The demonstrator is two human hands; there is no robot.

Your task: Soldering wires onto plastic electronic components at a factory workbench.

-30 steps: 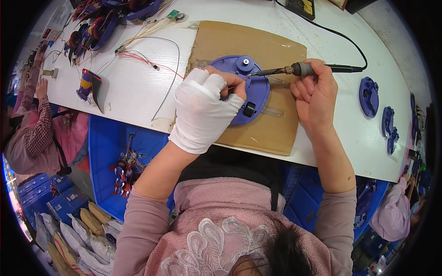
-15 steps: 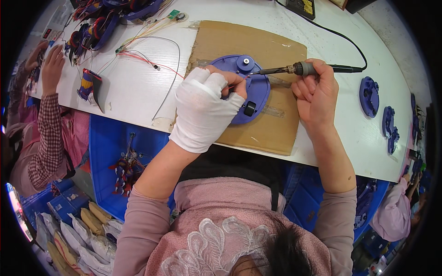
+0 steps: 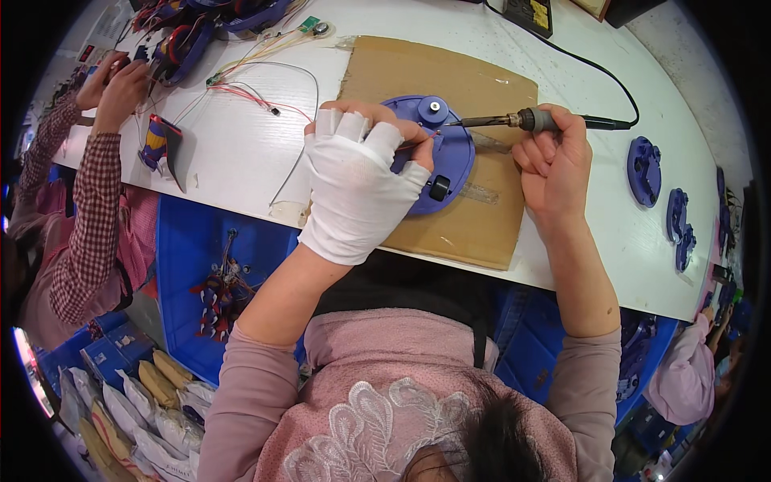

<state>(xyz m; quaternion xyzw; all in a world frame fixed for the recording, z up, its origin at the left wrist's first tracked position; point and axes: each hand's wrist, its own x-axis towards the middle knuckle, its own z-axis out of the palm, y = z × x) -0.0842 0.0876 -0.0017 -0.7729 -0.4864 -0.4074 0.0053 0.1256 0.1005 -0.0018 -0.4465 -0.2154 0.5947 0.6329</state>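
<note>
My left hand (image 3: pixel 359 181), in a white fingerless glove, rests over the left part of a purple plastic shell (image 3: pixel 459 158). Its fingers are pinched on a thin red wire (image 3: pixel 408 148), whose end lies near the middle of the shell. My right hand (image 3: pixel 556 165) is wrapped round the grip of a soldering iron (image 3: pixel 491 121). The iron points left, with its tip just above the shell, close to the left fingertips; whether it touches cannot be made out. A round post and a black wheel (image 3: pixel 439 189) show on the shell.
Cardboard (image 3: pixel 490 217) lies under the shell. Wires with a green circuit board (image 3: pixel 308 24) spread to the left, near a coloured part (image 3: pixel 159 146). More purple pieces (image 3: pixel 644 171) lie at right. A co-worker's hands (image 3: pixel 120 92) work at far left. A blue bin (image 3: pixel 181 273) stands below the table.
The shell and my left hand have shifted slightly right, and the iron's tip has moved a little right with them. The co-worker's hands have come together, farther right.
</note>
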